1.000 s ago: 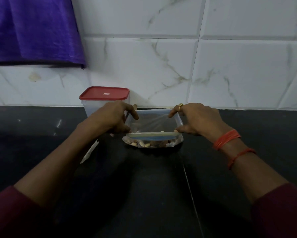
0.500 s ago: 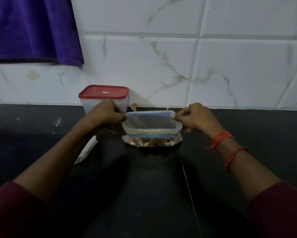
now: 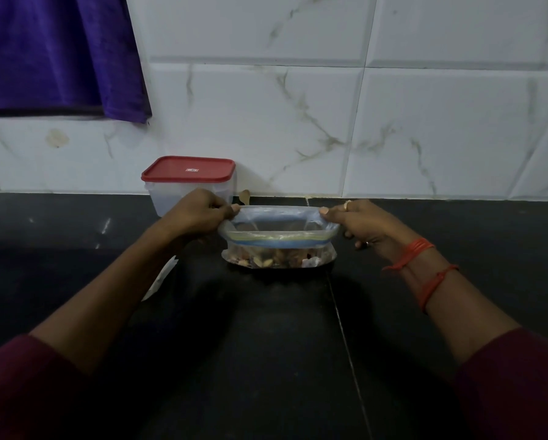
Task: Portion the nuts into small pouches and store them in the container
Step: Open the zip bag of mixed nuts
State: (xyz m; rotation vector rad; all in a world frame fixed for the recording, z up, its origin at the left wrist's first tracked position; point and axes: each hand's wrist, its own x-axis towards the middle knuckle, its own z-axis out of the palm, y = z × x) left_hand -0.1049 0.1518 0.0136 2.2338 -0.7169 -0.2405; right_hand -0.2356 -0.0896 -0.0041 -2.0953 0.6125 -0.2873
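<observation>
Container [image 3: 171,196] with its red lid [image 3: 188,169] on sits back left against the tiled wall [image 3: 266,122], and just in front of it the left hand [image 3: 199,214] pinches the top left corner of the pouch [image 3: 279,231]. That pouch stands mid-frame on the black counter [image 3: 266,344] (nuts [image 3: 266,260] heaped at its bottom), mouth stretched wide, while the right hand [image 3: 358,222] pinches the opposite corner.

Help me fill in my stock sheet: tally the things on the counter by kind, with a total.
Bag holding nuts, pinched by the left hand and right hand: 1
Container with red lid: 1
Flat white piece beside the left forearm, kind unclear: 1
Small brown bit by the wall, unclear: 1
Total: 4
</observation>
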